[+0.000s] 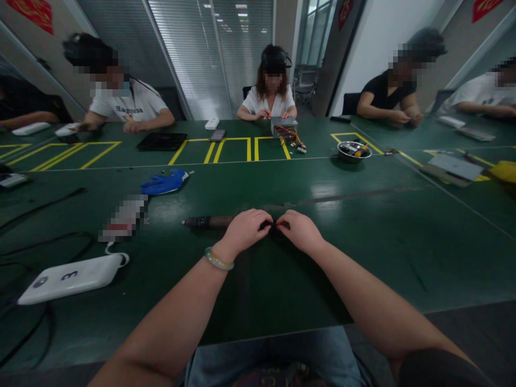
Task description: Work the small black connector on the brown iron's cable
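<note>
My left hand (249, 228) and my right hand (300, 230) meet above the table in front of me, fingertips pinched close together. Between them is something small and black, largely hidden by the fingers, whose kind I cannot make out. A dark, slim tool (215, 222), which looks like an inline electric screwdriver with a metal tip pointing left, lies just left of my left hand. Its right end disappears behind that hand, and I cannot tell whether the fingers touch it. A bracelet (218, 259) circles my left wrist.
On the green table (382, 236) lie a blue glove (164, 183), a phone (124, 217) cabled to a white power bank (70, 278), and black cables at left. Beyond are a metal bowl of parts (353, 152) and a wired metal box (284, 127). Several people sit opposite.
</note>
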{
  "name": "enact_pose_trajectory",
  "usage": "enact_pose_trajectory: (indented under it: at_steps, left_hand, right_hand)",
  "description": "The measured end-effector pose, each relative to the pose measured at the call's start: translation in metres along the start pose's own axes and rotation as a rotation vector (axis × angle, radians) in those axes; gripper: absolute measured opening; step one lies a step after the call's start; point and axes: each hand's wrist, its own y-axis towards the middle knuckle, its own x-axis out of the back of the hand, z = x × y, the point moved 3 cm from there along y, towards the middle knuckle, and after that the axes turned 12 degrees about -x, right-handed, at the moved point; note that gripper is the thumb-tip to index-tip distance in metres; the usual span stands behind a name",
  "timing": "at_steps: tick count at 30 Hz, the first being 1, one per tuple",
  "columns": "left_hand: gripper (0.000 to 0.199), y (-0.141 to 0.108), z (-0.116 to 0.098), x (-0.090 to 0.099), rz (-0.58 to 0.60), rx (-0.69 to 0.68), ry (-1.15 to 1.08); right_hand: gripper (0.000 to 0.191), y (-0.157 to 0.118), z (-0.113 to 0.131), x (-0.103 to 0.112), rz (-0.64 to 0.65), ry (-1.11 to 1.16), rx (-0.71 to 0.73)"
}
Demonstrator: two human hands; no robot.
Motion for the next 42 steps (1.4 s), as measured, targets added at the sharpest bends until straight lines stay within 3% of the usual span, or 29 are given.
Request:
enact_pose_trajectory:
  at_steps: [20,31,42]
  left_hand:
    - [0.017,-0.001,0.002,-0.003,-0.011,0.017,-0.009]
    - [0.015,-0.001,0.0,-0.001,-0.01,0.028,-0.002]
    - [0.014,-0.002,0.001,-0.002,-0.037,0.047,-0.004]
  right_hand:
    - [0.002,0.001,-0.01,-0.008,-0.005,0.23,-0.159]
    - [0.009,-0.001,-0.014,-0.016,0.088,0.388,-0.325]
    - [0.013,0.002,-0.024,-0.017,0.15,0.499,-0.33]
